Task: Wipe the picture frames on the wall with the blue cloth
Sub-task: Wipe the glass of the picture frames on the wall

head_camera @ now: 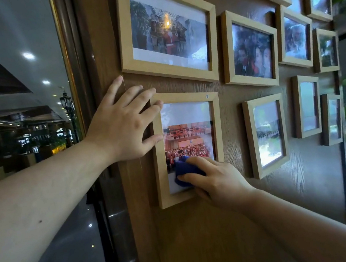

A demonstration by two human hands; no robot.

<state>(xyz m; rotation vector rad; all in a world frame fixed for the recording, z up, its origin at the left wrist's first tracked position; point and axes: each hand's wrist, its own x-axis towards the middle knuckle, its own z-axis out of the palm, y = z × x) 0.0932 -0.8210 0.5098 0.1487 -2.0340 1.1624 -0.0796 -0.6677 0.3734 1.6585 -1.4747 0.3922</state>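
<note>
A person's right hand (214, 178), fingers closed on the blue cloth (186, 169), wipes the lower glass of a portrait frame (216, 125) while the spread left hand (122, 124) steadies its upper-left corner; the neighbouring frame (266, 136) to its right likely follows.

Blue cloth (186, 169) mostly hidden under right hand (216, 180); top frames cropped.
</note>
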